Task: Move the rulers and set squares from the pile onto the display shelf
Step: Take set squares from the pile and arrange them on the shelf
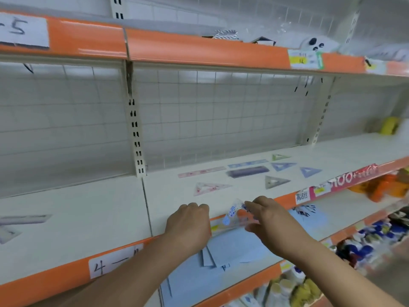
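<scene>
Both arms reach in over the front lip of the display shelf, the white board w/ the orange price strip. The right hand pinches a clear plastic piece w/ blue print btw thumb & fingertips, holding it tilted just above the shelf's front edge. Ruler or set square, can't tell, too blurred. The left hand sits just beside it, knuckles up, fingers curled down at the shelf edge. Whether it grips anything or touches the clear piece, can't tell. Lying flat further back on the shelf, all apart from each other: a pink ruler, a blue ruler behind a dark purple ruler, a pink set square nearest the hands, and a grey set square to its right. Behind the grey one are a blue set square, a second blue set square further right & a small green set square at the very back. Past the upright, on the shelf's left section, a pale ruler & a pale set square lie near the picture's edge. On the next shelf down, under the forearms, light blue sheets lie fanned out. A wire grid panel backs the shelf.
</scene>
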Action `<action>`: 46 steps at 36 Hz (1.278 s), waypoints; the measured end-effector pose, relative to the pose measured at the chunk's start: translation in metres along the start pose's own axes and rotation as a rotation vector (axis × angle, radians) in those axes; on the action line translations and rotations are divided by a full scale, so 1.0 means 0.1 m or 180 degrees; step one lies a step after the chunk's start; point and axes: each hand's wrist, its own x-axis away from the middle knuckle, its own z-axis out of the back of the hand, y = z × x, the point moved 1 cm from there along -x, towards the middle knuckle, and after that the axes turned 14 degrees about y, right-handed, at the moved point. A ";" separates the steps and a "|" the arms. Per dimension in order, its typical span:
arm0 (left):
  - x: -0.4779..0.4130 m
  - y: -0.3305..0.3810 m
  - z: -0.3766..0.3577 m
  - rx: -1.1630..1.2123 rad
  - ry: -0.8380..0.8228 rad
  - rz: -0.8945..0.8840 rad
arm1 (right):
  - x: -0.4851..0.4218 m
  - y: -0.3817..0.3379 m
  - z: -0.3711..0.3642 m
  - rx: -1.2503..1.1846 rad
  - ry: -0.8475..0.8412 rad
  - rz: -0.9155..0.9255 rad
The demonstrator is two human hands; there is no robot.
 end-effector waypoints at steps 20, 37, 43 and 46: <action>-1.56 1.01 -0.61 0.0301 -0.0046 -0.0681 | -0.57 1.47 -0.01 0.0363 0.0109 -0.0561; -2.32 1.50 -0.95 0.0251 -0.0285 -0.0698 | -0.95 2.28 -0.21 0.0134 0.0075 -0.0760; -2.55 1.69 -1.10 0.0277 -0.0234 -0.0587 | -1.12 2.68 -0.27 -0.0079 -0.0025 -0.0670; -2.67 1.87 -1.17 0.0136 -0.0225 -0.0492 | -1.22 2.91 -0.30 -0.0235 -0.0081 -0.0592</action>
